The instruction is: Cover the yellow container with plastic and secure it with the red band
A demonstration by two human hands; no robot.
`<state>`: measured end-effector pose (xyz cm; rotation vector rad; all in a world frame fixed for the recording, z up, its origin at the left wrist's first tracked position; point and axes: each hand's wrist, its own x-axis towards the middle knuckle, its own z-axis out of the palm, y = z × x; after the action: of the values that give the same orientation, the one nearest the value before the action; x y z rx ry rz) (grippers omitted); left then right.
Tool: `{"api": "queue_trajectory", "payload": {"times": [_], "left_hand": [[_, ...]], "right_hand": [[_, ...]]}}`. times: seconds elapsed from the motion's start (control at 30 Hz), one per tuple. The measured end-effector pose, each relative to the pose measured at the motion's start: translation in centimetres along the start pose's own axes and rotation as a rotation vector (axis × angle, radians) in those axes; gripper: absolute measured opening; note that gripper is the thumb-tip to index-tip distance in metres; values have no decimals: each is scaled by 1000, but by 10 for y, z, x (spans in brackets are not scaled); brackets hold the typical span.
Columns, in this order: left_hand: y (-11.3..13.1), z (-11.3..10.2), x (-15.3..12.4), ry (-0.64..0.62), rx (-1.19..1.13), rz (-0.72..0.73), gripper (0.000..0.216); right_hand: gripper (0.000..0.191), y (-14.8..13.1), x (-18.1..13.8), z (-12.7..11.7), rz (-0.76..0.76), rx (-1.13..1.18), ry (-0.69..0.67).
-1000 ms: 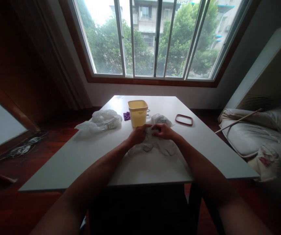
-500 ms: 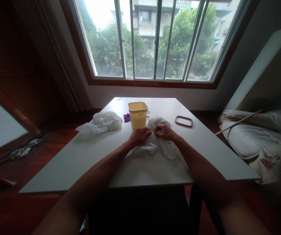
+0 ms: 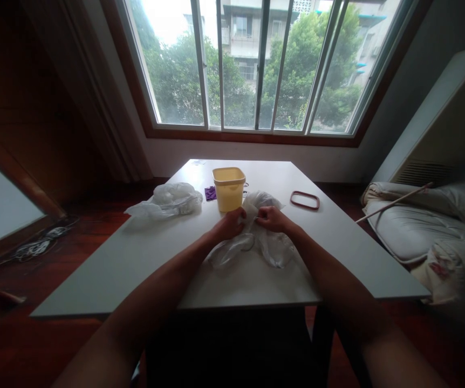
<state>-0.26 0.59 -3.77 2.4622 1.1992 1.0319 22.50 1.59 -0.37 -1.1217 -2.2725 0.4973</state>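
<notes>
My left hand (image 3: 229, 224) and my right hand (image 3: 271, 217) are both closed on a clear plastic bag (image 3: 257, 242) that lies in the middle of the white table (image 3: 135, 258). The two hands pinch the bag's upper part, a few centimetres apart, and loose loops of the bag hang down towards me. Just beyond my left hand stands a yellow plastic tub (image 3: 228, 188) with no lid on it.
A second crumpled clear bag (image 3: 168, 199) lies at the table's left. A small purple thing (image 3: 210, 193) sits left of the tub. A reddish-brown frame or lid ring (image 3: 304, 200) lies at the right. A white cushion (image 3: 418, 221) with a stick across it is right of the table.
Both hands have stayed on the bag and shifted slightly. The bag's lower loops have spread wider on the table towards me.
</notes>
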Motion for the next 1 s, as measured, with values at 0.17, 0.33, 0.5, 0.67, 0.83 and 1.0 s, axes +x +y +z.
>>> {"api": "queue_trajectory", "payload": {"times": [0.17,0.33,0.5,0.67,0.83,1.0], "left_hand": [[2,-2,0,-28,-44,44,45],[0,-3,1,-45,-71,64,43],[-1,-3,-1,-42,-17,32,48],[5,-15,0,-47,103,-80,47],[12,-37,1,17,243,-193,44],[25,-27,-8,-84,238,-225,76]], "right_hand": [[13,7,2,-6,29,-54,54],[7,22,2,-25,157,-176,200],[9,44,0,-41,320,-268,344],[14,60,-3,-49,434,-261,433],[44,52,-6,-54,285,-77,245],[100,38,-8,-44,134,-69,50]]}}
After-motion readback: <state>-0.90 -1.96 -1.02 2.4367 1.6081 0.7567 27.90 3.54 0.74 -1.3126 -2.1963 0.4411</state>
